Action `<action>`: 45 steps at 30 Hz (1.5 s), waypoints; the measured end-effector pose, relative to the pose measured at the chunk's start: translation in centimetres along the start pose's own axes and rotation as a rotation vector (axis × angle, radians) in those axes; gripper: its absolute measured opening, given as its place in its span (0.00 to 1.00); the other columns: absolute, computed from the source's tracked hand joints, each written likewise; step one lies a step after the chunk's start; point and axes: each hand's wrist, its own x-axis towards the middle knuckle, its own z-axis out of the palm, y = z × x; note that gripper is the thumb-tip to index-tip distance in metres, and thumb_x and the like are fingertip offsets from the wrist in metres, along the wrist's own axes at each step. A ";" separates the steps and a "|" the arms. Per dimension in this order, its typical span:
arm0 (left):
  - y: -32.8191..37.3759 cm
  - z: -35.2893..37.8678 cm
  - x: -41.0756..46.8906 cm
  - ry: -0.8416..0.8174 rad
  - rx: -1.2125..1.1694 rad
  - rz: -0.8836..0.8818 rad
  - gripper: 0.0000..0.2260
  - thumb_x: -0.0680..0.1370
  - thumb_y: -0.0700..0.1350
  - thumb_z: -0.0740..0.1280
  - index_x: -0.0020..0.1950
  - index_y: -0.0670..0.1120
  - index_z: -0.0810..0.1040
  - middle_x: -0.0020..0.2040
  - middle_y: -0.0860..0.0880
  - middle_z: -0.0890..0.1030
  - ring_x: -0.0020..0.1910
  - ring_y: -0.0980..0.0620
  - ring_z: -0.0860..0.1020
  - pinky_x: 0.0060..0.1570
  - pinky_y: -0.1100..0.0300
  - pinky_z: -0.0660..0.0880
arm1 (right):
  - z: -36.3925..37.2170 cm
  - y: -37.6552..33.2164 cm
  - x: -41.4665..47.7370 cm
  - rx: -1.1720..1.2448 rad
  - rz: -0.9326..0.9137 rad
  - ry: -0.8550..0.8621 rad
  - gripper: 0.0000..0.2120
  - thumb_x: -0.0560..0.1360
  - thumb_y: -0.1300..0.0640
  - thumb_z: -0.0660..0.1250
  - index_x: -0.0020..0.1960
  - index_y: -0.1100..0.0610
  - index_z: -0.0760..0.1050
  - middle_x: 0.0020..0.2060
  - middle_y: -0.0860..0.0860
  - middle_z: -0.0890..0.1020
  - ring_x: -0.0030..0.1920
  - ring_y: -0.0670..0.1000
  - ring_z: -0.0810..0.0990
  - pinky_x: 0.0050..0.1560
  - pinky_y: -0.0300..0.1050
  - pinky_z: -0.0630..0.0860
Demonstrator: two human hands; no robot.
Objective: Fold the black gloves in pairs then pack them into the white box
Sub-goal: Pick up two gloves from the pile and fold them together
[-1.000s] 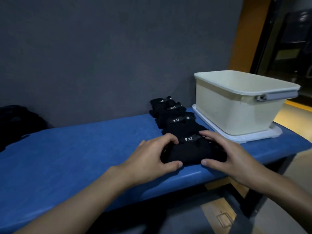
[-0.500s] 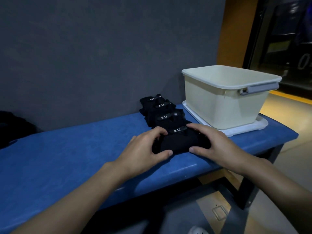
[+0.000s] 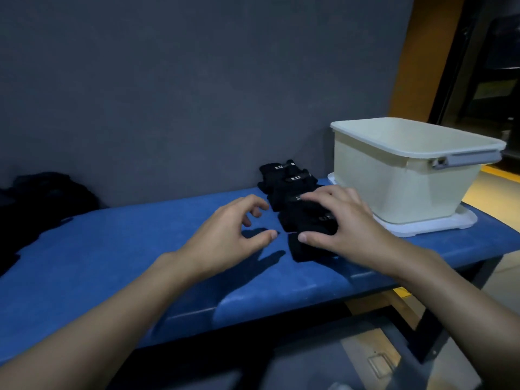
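Note:
Several folded pairs of black gloves lie in a row on the blue bench [image 3: 112,263], running from the wall toward me. My right hand [image 3: 343,223] lies on the nearest folded pair [image 3: 305,250], thumb at its left side and fingers curled over its top. My left hand [image 3: 228,235] hovers just left of that pair, fingers loosely curled, holding nothing. Behind it lie more folded pairs [image 3: 292,182] with white "5.11" labels. The white box [image 3: 405,175] stands at the right on its flat white lid [image 3: 439,226]; its inside is hidden from here.
A dark heap of black fabric [image 3: 36,204] lies at the bench's far left against the grey wall. The bench's front edge is close below my hands, with dark floor under it. An orange wall and a dark doorway are behind the box.
My left hand has let go of the nearest folded pair and drawn away to the left. My right hand stays on the pair. The camera has swung slightly left.

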 end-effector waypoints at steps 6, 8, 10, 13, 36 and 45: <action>-4.8 -6.6 -3.7 0.107 0.071 -0.136 0.18 0.72 0.61 0.71 0.59 0.58 0.75 0.51 0.60 0.79 0.52 0.60 0.76 0.47 0.63 0.72 | 3.4 -7.5 4.9 0.131 -0.159 -0.042 0.27 0.71 0.41 0.70 0.68 0.43 0.69 0.62 0.38 0.69 0.64 0.42 0.61 0.63 0.41 0.56; -6.7 -9.2 -5.3 0.148 0.098 -0.181 0.16 0.73 0.59 0.71 0.58 0.57 0.75 0.50 0.59 0.79 0.51 0.59 0.76 0.45 0.65 0.71 | 5.0 -10.4 6.9 0.174 -0.209 -0.062 0.24 0.72 0.43 0.70 0.67 0.43 0.70 0.61 0.38 0.70 0.65 0.43 0.62 0.65 0.43 0.58; -8.7 -11.9 -7.0 0.186 0.136 -0.226 0.15 0.73 0.58 0.72 0.57 0.57 0.76 0.50 0.59 0.79 0.51 0.59 0.77 0.45 0.65 0.70 | 6.8 -13.3 8.8 0.188 -0.254 -0.095 0.22 0.73 0.44 0.70 0.66 0.44 0.71 0.61 0.39 0.72 0.65 0.44 0.64 0.68 0.48 0.60; -11.6 -15.8 -9.6 0.239 0.229 -0.280 0.13 0.74 0.58 0.72 0.56 0.57 0.77 0.50 0.59 0.79 0.52 0.60 0.77 0.48 0.61 0.73 | 9.9 -17.3 11.6 0.216 -0.312 -0.164 0.20 0.74 0.45 0.69 0.65 0.44 0.72 0.61 0.41 0.73 0.65 0.45 0.66 0.69 0.53 0.62; -23.8 -26.2 -17.3 0.351 0.421 -0.593 0.15 0.75 0.54 0.70 0.61 0.55 0.75 0.57 0.55 0.81 0.58 0.53 0.78 0.55 0.51 0.76 | 25.3 -36.7 22.9 0.499 -0.360 -0.349 0.16 0.78 0.49 0.64 0.65 0.45 0.74 0.63 0.42 0.73 0.64 0.45 0.66 0.63 0.40 0.63; -23.8 -26.4 -17.9 0.345 0.391 -0.577 0.14 0.77 0.54 0.68 0.62 0.57 0.75 0.57 0.59 0.80 0.58 0.57 0.77 0.54 0.54 0.76 | 25.8 -37.2 24.1 0.428 -0.305 -0.336 0.18 0.80 0.51 0.62 0.68 0.53 0.73 0.66 0.42 0.71 0.67 0.46 0.61 0.72 0.47 0.61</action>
